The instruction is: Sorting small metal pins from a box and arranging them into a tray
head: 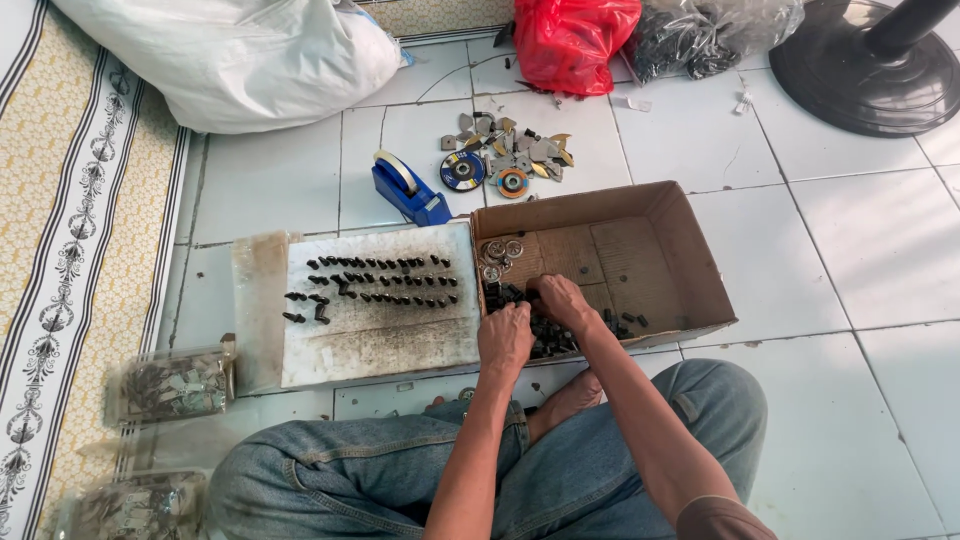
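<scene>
While the person sits cross-legged in blue jeans (560, 470) on the white tiled floor (850, 240), both hands reach into the near left corner of a shallow cardboard box (655, 215). Left hand (505, 338) is curled knuckles-up over a heap of small black parts (548, 335); whether its fingers pinch one cannot be told. Right hand (562, 300) presses fingers-down into the same heap, its grip hidden too. Just left of the box lies a white board (385, 335) carrying rows of the same black pieces. Beyond it stand a blue tape dispenser (408, 190) and a scatter of metal scraps with round discs (505, 155). Farthest off rest a white sack (240, 55), a red plastic bag (572, 40) and a dark fan base (860, 70).
</scene>
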